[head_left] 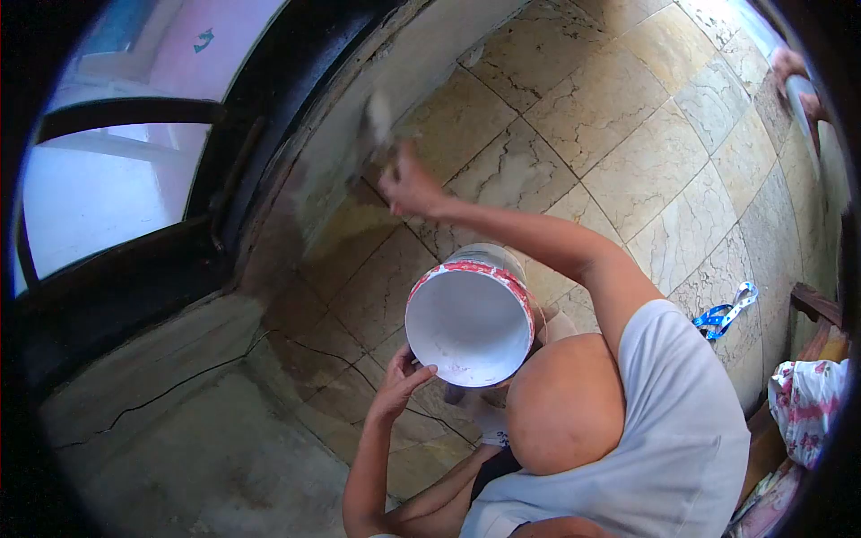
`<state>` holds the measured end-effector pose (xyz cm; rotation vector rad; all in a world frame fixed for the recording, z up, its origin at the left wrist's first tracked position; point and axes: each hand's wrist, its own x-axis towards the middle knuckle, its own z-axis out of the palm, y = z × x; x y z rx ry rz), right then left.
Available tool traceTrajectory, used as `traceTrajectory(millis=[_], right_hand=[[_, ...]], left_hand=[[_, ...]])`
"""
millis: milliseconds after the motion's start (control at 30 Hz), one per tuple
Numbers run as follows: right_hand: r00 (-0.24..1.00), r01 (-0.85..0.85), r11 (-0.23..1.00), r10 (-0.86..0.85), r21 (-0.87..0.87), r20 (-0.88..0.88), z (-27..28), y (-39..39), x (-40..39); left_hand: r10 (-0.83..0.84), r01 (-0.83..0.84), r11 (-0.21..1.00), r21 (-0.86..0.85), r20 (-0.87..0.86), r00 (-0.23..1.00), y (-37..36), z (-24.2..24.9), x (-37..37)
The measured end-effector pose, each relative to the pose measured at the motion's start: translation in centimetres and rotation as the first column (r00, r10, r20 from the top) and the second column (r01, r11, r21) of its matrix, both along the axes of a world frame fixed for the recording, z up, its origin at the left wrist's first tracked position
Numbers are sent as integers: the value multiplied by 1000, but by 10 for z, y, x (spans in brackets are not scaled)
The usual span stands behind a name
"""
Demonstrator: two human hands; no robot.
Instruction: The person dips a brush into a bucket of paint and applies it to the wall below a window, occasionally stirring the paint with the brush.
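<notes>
At the bucket [471, 309], eight o'clock | my left hand [395, 387] grips its edge, likely steadying it | eleven o'clock: my right hand [414, 186] clasps a blurred tool [380, 117]

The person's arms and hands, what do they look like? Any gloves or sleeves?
The right arm has a short, loose, pale grey-white sleeve. The left hand and the right hand are both bare, with no gloves, though the right one looks blurry. I see no watch or bracelet on either wrist.
</notes>
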<state>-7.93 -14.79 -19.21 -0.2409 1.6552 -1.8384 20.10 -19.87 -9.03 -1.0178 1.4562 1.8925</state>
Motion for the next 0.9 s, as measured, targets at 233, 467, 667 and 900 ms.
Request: traceTrajectory(millis=[233,467,667,900], right_hand=[[750,-570,821,512,-17,-419,-2,-13,45],[937,186,966,-120,179,-329,-9,65,-14],[929,130,971,-49,199,-367,-5,24,-13],[564,-690,710,649,140,-511,-25,-21,37]], left_hand=[[0,0,1000,-3,25,1000,2,6,-4],[-224,226,938,-263,40,974,-24,30,-9],[-138,-104,909,-404,-528,838,-25,73,-63],[65,-135,990,28,-958,279,32,156,-136]])
